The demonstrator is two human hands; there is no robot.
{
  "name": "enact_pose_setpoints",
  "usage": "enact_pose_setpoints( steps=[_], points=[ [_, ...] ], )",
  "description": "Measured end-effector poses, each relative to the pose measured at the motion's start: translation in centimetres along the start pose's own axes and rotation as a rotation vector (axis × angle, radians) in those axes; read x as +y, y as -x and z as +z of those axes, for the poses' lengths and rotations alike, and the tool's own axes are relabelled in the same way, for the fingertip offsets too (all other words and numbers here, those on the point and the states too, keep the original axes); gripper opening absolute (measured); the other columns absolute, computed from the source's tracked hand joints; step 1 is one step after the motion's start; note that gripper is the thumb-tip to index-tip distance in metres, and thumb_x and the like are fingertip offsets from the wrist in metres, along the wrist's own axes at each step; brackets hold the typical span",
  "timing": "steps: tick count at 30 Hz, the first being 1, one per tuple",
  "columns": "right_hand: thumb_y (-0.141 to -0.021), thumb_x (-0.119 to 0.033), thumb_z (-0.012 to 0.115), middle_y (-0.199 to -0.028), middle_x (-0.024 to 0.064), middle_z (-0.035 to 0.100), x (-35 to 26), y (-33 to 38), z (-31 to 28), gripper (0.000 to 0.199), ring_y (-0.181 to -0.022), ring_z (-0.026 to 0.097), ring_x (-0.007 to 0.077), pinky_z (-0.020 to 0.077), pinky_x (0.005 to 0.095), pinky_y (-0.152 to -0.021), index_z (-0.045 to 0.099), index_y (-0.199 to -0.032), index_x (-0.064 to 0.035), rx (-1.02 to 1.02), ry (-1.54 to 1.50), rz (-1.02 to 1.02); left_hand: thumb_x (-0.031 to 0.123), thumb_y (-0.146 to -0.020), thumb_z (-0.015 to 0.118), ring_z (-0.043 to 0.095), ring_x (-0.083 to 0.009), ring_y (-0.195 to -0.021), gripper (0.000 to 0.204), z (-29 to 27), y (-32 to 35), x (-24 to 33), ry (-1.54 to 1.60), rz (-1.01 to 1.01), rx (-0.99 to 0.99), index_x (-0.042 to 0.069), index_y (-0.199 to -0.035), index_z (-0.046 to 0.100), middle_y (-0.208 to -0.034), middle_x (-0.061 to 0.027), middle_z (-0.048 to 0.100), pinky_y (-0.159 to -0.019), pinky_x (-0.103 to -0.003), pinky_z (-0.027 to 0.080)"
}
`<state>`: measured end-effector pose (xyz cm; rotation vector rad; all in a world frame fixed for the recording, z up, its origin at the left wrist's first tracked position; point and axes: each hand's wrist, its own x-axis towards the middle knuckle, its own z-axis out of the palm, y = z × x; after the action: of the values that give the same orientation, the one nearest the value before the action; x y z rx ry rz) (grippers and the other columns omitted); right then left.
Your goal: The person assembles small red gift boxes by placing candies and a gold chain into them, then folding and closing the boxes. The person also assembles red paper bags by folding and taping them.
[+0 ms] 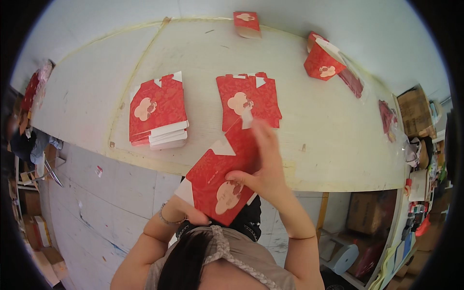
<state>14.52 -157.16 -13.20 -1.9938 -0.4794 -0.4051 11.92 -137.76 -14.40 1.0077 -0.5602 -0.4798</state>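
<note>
Both my hands hold one flat red paper box blank (220,176) with a pale heart-shaped motif, just over the near edge of the pale wooden table (314,145). My left hand (191,209) grips its lower left corner from underneath and is mostly hidden by it. My right hand (261,164) pinches its right side, fingers stretched up along the edge. Beyond it on the table lies a small pile of the same red blanks (247,99). A thicker stack of red blanks (158,112) sits to the left.
A folded red box (324,60) stands at the far right of the table, another red box (246,23) at the far edge. Red items in clear wrap (389,118) lie at the right end. Cardboard boxes (415,108) and clutter crowd the right side.
</note>
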Motion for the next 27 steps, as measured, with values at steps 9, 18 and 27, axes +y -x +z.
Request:
enact_pose_setpoints(
  steps=[9,18,27],
  points=[
    [-0.063,-0.011,0.085,-0.123,0.0096,0.046,2.7,4.5,2.1,0.072,-0.113,0.047,0.0201,0.0444,0.034,-0.089,0.04,-0.119,-0.0099,-0.005,-0.638,0.387,0.011,-0.083,0.059,0.05,-0.017,-0.112,0.055,0.2,3.9,0.0,-0.136,-0.264,0.392,0.0,-0.133,0.037,-0.127,-0.011,0.05,-0.097,-0.033,0.04],
    [-0.065,-0.01,0.082,-0.098,0.0055,0.05,0.3,7.1,2.4,0.054,-0.093,0.049,0.0152,0.0403,0.0304,-0.088,0.041,-0.099,-0.0098,-0.105,-0.629,0.303,0.016,-0.069,0.08,0.041,-0.0199,-0.118,0.059,-1.6,2.6,-1.6,-0.038,0.044,0.399,0.01,-0.107,0.035,-0.126,-0.0123,0.044,-0.1,-0.035,0.033],
    [-0.081,-0.019,0.072,-0.082,0.0004,0.047,2.3,9.2,3.6,0.026,-0.08,0.046,0.0145,0.0392,0.0273,-0.075,0.048,-0.087,-0.0098,0.156,-1.386,0.683,0.024,-0.078,0.076,0.058,-0.0144,-0.089,0.047,-4.3,3.2,-6.2,0.397,-0.041,0.313,0.008,-0.108,0.043,-0.093,-0.0061,0.057,-0.076,-0.026,0.048]
  ],
)
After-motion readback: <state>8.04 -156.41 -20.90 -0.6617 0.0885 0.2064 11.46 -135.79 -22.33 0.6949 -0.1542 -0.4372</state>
